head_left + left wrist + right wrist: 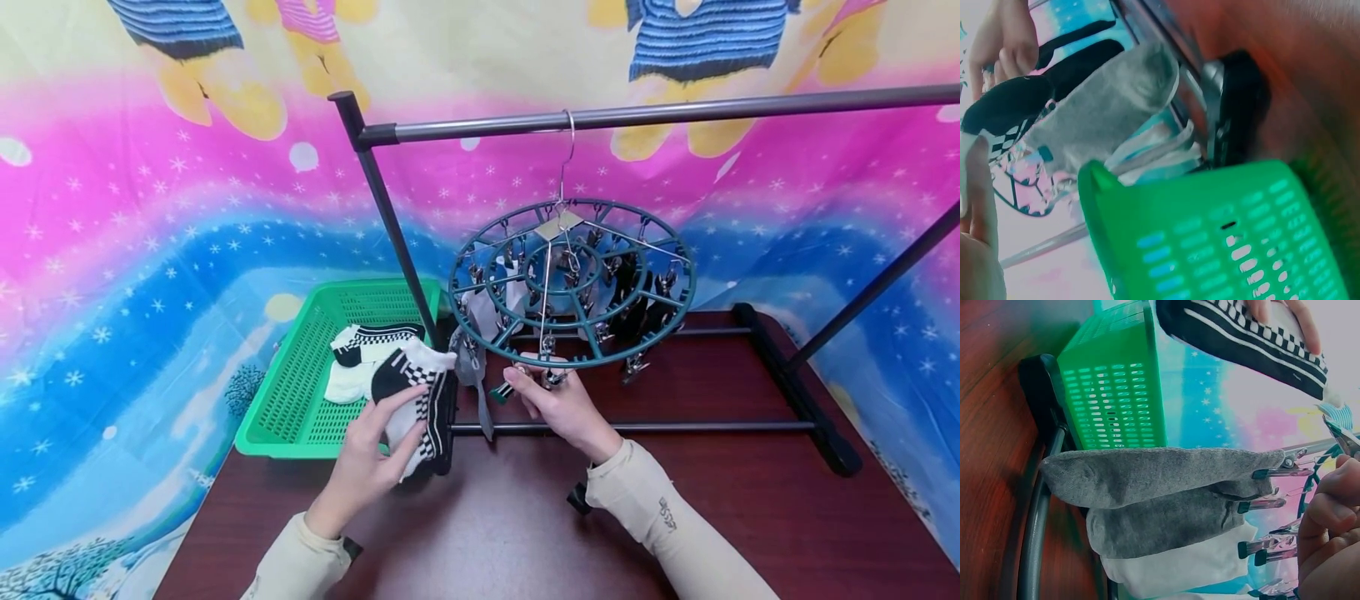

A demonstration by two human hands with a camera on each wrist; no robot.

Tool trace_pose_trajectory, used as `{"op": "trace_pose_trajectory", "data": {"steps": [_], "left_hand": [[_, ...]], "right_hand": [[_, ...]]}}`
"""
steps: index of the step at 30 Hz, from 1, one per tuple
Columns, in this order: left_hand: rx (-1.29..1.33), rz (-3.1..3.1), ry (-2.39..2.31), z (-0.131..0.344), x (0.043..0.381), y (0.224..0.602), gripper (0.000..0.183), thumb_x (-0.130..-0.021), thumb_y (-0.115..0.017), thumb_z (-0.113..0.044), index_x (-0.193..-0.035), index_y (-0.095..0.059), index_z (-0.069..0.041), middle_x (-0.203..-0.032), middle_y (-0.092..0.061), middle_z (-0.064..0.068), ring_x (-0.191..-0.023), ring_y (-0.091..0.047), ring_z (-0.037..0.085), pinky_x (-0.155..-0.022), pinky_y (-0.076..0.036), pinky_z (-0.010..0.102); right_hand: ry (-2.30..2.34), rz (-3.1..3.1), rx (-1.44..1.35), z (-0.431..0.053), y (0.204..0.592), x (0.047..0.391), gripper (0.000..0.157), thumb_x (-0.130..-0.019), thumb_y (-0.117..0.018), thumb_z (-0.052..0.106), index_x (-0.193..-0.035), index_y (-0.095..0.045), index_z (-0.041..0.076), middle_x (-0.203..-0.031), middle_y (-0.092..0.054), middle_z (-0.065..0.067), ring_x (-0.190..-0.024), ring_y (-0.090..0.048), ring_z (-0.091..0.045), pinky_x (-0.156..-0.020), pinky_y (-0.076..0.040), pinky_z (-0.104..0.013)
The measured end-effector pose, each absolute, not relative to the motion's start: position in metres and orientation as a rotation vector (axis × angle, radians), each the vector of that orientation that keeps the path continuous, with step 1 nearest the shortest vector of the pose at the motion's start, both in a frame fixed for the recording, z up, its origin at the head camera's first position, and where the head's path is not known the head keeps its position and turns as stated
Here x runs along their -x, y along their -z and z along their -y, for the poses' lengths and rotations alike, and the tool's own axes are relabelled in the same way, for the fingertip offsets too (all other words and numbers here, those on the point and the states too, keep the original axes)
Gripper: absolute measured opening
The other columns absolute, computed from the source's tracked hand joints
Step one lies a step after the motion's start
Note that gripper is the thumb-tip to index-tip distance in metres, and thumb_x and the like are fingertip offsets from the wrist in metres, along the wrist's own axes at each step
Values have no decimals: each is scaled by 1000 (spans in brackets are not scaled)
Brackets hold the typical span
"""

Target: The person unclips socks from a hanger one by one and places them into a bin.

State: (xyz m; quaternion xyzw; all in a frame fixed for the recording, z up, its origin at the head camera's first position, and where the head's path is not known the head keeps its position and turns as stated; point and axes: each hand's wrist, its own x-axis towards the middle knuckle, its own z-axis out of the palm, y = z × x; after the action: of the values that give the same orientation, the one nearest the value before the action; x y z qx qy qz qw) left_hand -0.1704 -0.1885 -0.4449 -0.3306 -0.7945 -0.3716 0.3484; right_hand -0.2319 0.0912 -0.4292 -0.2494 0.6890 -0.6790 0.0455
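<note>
My left hand [371,446] pinches a black-and-white ankle sock [438,408] with a checkered band, fingers spread across its side. The sock hangs in front of the basket's right edge, its white cuff [431,357] at the top. At the near rim of a round green drying hanger [558,363], my right hand [566,408] squeezes a metal clip [1342,434] between thumb and fingers. Left of this hand, grey socks [1147,475] hang from other clips, with a white sock [1179,565] beside them. Dark socks [626,292] hang at the hanger's far right.
A green basket [273,392] at the left holds several more socks [386,337]. The hanger hooks over the top bar [480,127] of a dark metal rack, whose lower bar [675,427] crosses the brown table [510,517]. A printed cloth [150,250] hangs behind.
</note>
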Motion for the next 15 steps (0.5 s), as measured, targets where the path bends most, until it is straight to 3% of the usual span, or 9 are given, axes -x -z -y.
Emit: {"op": "trace_pose_trajectory", "data": {"steps": [4,9,15], "left_hand": [[744,2092,990,197,174,438,56,-84,-73,6,-138,-62,-5,-86,-63,5,-65,-50,7,-52,-44,16],[618,2128,978,207,179,429,61,-87,-71,9,-145,-58,-5,-93,-65,10,-66,-56,11,-56,-50,15],[457,2186,927,218,186,419,70,-92,-69,6,-156,-47,-14,-88,-53,11,-72,-55,13,-61,-51,11]], "right_hand": [[2076,-2114,790,-92,429,232,35,-105,-62,22,-76,-51,6,-56,-41,2,-49,-40,-25,-52,-39,-30],[2064,-2138,806,-93,429,232,37,-105,-62,20,-74,-50,5,-55,-41,2,-50,-40,-32,-54,-41,-31],[2057,-2136,806,-93,430,233,37,-105,-62,21,-74,-51,5,-56,-42,2,-51,-41,-31,-55,-41,-30]]}}
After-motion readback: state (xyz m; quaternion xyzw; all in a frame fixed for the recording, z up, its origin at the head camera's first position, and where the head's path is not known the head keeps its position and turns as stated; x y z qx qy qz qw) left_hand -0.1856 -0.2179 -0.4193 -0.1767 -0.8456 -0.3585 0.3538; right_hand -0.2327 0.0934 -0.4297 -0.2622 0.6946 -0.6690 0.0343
